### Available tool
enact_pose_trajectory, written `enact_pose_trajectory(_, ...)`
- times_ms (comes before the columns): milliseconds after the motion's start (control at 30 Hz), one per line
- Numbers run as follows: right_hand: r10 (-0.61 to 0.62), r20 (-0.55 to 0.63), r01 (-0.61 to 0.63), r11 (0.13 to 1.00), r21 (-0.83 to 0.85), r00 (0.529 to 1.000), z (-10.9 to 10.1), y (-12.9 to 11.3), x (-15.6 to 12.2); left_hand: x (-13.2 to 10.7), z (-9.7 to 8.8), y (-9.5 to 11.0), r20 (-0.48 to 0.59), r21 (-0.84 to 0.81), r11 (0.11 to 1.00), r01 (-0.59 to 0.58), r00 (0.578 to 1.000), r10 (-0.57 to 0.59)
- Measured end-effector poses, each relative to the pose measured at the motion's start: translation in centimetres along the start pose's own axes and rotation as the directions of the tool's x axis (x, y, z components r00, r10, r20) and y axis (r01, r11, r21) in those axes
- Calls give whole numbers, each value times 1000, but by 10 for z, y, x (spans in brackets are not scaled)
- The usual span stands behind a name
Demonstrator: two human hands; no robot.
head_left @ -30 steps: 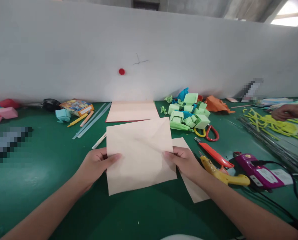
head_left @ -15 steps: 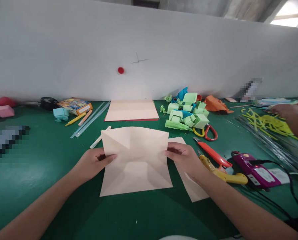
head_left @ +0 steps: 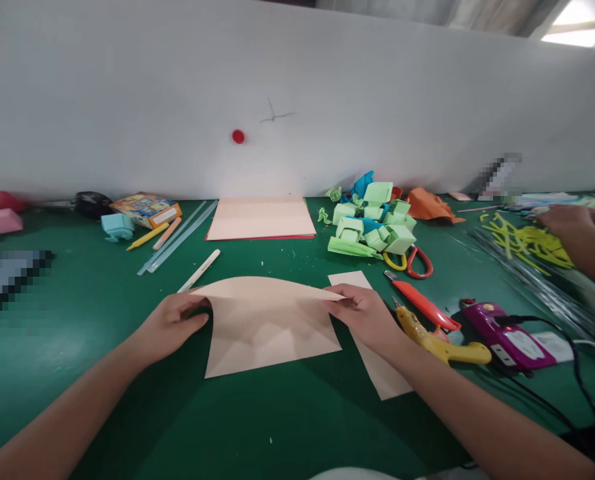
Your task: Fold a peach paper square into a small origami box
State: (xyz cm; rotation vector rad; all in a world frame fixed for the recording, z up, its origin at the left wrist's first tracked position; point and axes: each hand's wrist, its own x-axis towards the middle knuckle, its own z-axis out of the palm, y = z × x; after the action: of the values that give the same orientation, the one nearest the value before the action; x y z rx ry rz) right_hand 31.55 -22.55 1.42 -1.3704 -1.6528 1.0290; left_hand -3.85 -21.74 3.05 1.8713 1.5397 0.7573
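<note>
A creased pale peach sheet of paper (head_left: pixel 270 327) lies over the green table (head_left: pixel 102 300), its far edge lifted and curled toward me. My left hand (head_left: pixel 170 323) pinches the sheet's far left corner. My right hand (head_left: pixel 364 313) pinches the far right corner. Under my right wrist lies a second, narrower peach strip (head_left: pixel 384 377).
A stack of peach paper (head_left: pixel 261 219) lies against the white wall. Green folded paper boxes (head_left: pixel 372 227), scissors (head_left: pixel 412 260), an orange cutter (head_left: pixel 422 303), a yellow glue gun (head_left: pixel 442 340) and a purple device (head_left: pixel 507 337) crowd the right. Another person's hand (head_left: pixel 572 223) works over yellow strips.
The sheet was held upright in front of me. It has come down onto the table, and both hands now fold its far edge over toward me.
</note>
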Motion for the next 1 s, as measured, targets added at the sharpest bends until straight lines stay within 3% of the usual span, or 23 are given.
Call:
enact_pose_trajectory(200, 33, -46, -36, 998, -60, 998, 1, 1, 0, -2, 10, 6, -48, 70, 995, 72, 996, -69)
enact_pose_trajectory(367, 20, 56, -25, 996, 90, 998, 3, 4, 1, -2, 15, 6, -111, 53, 996, 69, 992, -62)
enact_pose_trajectory(600, 30, -32, -30, 1000, 6, 999, 2, 8, 2, 1, 13, 0, -147, 176, 980, 89, 987, -63)
enact_pose_trajectory(867, -56, -37, 51, 991, -120, 998, -5, 3, 4, -2, 13, -4, -112, 138, 990, 13, 994, 2)
enact_pose_trajectory(1000, -235, 0, 227, 939, -257, 972, -6, 3, 0, -4, 9, -1, -73, 95, 994, -55, 995, 62)
